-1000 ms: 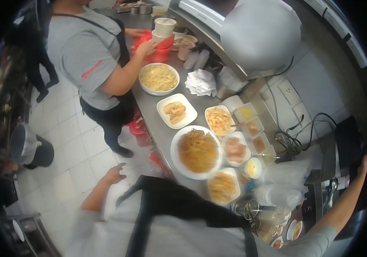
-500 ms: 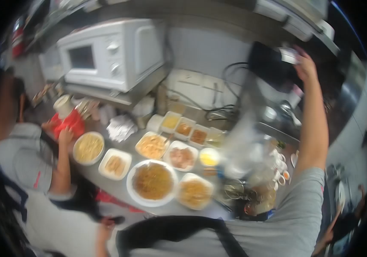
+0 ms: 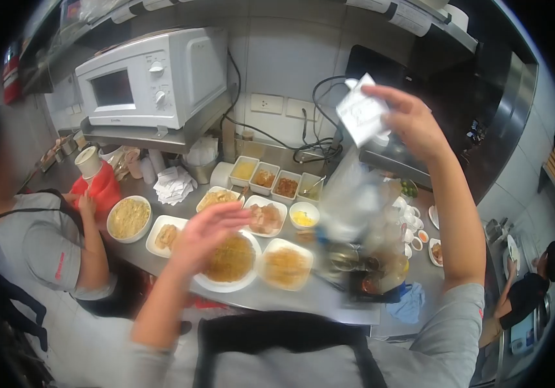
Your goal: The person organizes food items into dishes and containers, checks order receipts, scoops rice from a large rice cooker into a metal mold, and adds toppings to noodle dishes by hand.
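Observation:
Between the thumb and fingers of my right hand (image 3: 403, 119) is a white paper slip (image 3: 363, 111) with faint writing, held up before the dark panel on the wall. My left hand (image 3: 216, 231), slightly blurred, is raised over the food dishes with its fingers stretched out and nothing in it. Below it a large round plate of brown-yellow food (image 3: 229, 257) is partly covered from view. Around it stand a square dish of yellowish food (image 3: 287, 264), a dish of pink slices (image 3: 266, 217) and a small dish of pale pieces (image 3: 166, 237).
A white microwave (image 3: 154, 81) sits on a shelf. Below are small sauce tubs (image 3: 264, 178), crumpled papers (image 3: 175, 185) and a noodle bowl (image 3: 129, 218). A co-worker at left holds a red bag (image 3: 99, 191). Blurred plastic bags (image 3: 348, 200) and a blue cloth (image 3: 408, 302) lie right.
The view has swung toward the wall and right. My right hand has come back from the dark panel with the paper slip. My left hand has risen from low at left to over the dishes.

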A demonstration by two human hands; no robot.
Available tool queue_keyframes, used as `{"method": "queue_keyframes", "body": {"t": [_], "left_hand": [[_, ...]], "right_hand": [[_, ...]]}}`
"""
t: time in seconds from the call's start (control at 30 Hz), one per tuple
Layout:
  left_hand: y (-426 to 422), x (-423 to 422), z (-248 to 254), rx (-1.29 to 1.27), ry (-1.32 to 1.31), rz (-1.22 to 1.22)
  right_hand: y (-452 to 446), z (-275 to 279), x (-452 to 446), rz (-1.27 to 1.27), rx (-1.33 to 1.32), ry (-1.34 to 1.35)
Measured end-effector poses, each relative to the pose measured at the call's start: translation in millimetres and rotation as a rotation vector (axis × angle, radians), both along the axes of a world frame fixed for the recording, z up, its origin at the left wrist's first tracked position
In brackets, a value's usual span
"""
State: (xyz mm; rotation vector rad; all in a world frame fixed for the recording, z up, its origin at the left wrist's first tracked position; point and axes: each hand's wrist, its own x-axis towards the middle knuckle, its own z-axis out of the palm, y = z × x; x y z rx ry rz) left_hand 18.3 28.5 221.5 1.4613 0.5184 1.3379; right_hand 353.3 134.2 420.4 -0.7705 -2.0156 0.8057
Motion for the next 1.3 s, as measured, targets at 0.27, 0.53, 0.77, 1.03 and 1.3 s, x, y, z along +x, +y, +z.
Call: {"method": "queue_keyframes", "body": {"t": [0.27,0.53,0.77,1.03,1.3], "left_hand": [[-1,72,-88,-0.445,-0.441,-0.901],[-48,73,-91,-0.468,-0.334,-0.172],[-139,22,-115,-0.449,0.061,0.716],[-249,-3,-155,-0.552,0.056,1.411],[-283,-93,-170,-0.566,0.207,1.386]], "right_hand": [[-127,-72,-48,0.483,0.111,-0.833],[-143,-122,-65,0.626,0.574,-1.023],[-83,-180,-131,0.736,0.195,-1.023],[-18,-371,-326,0.559,-0.205,-0.795],[0,-327,-385,0.609,0.105,-0.582]]}}
